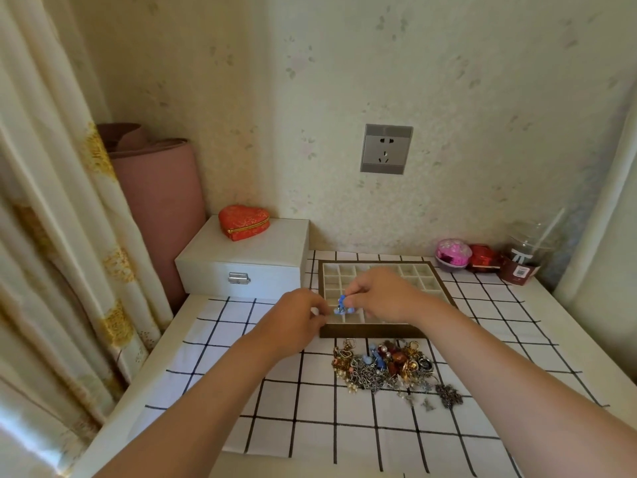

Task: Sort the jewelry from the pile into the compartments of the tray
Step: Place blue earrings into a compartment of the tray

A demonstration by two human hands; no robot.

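A brown-framed tray (374, 330) with several cream compartments lies on the checked cloth. In front of it sits the jewelry pile (389, 367), a tangle of chains, beads and rings. My right hand (382, 293) hovers over the tray's front-left compartments and pinches a small blue beaded piece (342, 304). My left hand (297, 317) is at the tray's left front corner, fingers curled close to the lower end of that piece; whether it grips it is unclear. Both hands hide part of the tray.
A white jewelry box (248, 260) with a red heart-shaped case (243, 221) on top stands left of the tray. A pink round case (452, 254), a red item (483, 257) and a plastic cup (524, 260) stand at the back right. Curtain hangs at left.
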